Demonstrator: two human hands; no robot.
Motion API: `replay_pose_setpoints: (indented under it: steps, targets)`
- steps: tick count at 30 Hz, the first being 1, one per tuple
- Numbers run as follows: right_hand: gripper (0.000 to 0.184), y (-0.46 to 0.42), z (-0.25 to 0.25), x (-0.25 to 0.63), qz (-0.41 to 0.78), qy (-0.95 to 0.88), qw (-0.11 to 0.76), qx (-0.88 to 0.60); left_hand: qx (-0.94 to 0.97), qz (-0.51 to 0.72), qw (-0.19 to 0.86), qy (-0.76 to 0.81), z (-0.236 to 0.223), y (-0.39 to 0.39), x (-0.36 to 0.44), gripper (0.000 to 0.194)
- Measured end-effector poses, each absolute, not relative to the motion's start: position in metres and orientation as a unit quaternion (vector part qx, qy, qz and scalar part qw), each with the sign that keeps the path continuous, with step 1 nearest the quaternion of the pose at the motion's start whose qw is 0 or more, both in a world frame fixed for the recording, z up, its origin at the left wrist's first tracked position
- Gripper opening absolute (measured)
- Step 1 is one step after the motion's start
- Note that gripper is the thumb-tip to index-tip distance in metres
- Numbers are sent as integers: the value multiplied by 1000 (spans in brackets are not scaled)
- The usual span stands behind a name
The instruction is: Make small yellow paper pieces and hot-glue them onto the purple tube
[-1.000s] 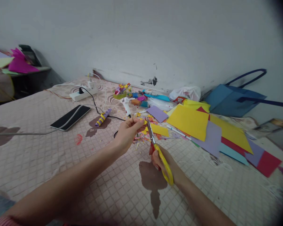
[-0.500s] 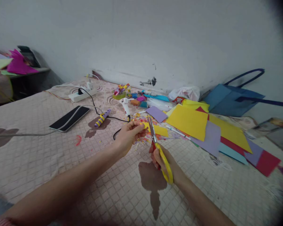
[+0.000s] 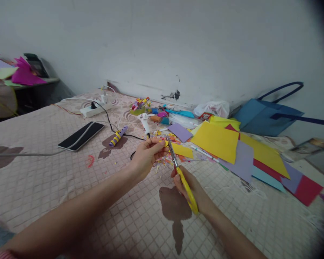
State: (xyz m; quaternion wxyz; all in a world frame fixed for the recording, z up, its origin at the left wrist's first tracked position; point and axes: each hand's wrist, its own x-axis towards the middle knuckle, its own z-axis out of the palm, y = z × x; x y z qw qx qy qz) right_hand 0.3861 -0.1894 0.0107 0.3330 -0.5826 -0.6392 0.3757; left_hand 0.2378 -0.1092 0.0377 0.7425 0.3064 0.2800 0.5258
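Observation:
Between the thumb and fingers of my left hand (image 3: 149, 153) is a small piece of yellow paper (image 3: 166, 143). My right hand (image 3: 190, 185) grips scissors (image 3: 188, 190) with yellow and red handles. Their blades (image 3: 172, 151) point up and away, right against the yellow piece at my left fingertips. Just behind the blades lies a yellow paper strip (image 3: 184, 151); whether it joins the held piece I cannot tell. Many tiny coloured paper scraps (image 3: 162, 162) are scattered beneath both hands.
A white glue gun (image 3: 144, 124) lies beyond my left hand, near a purple paper roll with yellow bands (image 3: 118, 136). Farther left are a phone (image 3: 81, 136) and a power strip (image 3: 96, 109). Coloured sheets (image 3: 216, 142) spread rightwards towards a blue bag (image 3: 267, 115).
The scissor blades have come closer together and tilt more to the left, over the yellow piece. My left hand keeps its pinch. The whole view has shifted slightly.

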Motion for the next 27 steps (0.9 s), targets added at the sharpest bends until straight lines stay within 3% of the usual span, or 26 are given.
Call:
replay_pose_setpoints:
  steps: [27]
  targets:
    - [27,-190,10,387,382,-642,341,-571,337,561,694,301,35,-115,242,21]
